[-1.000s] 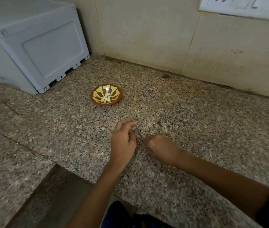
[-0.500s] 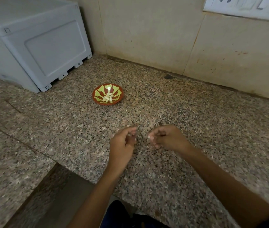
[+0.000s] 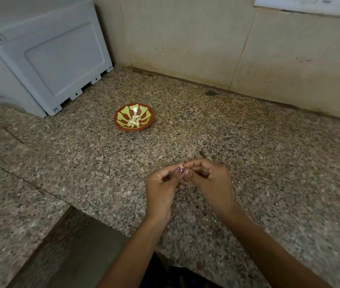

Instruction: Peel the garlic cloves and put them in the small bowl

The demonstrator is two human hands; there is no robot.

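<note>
A small red bowl (image 3: pixel 121 123) with a green pattern stands on the granite counter, with several peeled garlic cloves (image 3: pixel 134 122) lying in it. Nearer to me, above the counter, my left hand (image 3: pixel 162 187) and my right hand (image 3: pixel 210 179) meet at the fingertips. Between them they pinch one small pale garlic clove (image 3: pixel 182 166), mostly hidden by the fingers. The hands are well in front of the bowl and to its right.
A grey plastic appliance (image 3: pixel 40 55) stands at the back left against the tiled wall (image 3: pixel 185 38). A white switch plate (image 3: pixel 306 5) hangs at the upper right. The counter's front edge steps back at the lower left (image 3: pixel 65 208).
Both hands have risen off the counter and come together. The right hand, a loose fist a second ago, now pinches the clove with the left hand.
</note>
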